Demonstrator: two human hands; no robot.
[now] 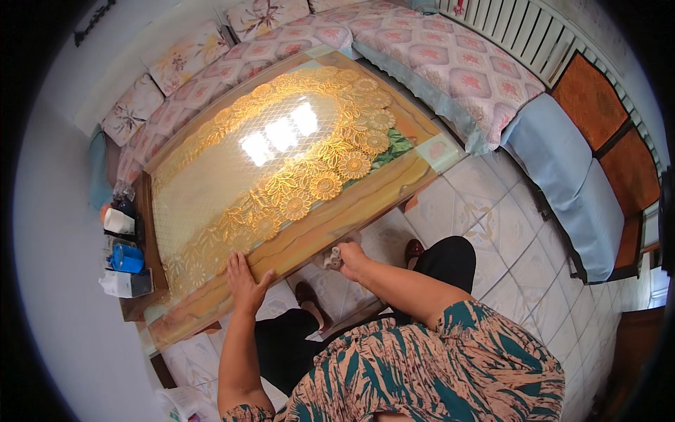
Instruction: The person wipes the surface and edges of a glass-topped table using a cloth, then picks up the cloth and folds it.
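My left hand (pixel 246 283) rests flat on the near edge of a low table (pixel 295 243), fingers spread, over a wood-patterned border. Covering most of the tabletop is a clear sheet with a golden flower-and-lace pattern (pixel 325 185), and window light glares off its middle. At the table's near side, my right hand (pixel 351 261) is closed around a crumpled greyish cloth (pixel 331 257). The cloth is close to the table's edge; whether it touches the edge I cannot tell.
A sofa with a pink flowered cover (pixel 457 70) runs behind the table, with patterned cushions (pixel 186 60) on it. At the right stands a bench with a light blue cover (pixel 562 176). A blue cup (pixel 126 258) and a tissue box (pixel 126 283) are at the table's left end. Tiled floor (pixel 506 246) lies to the right.
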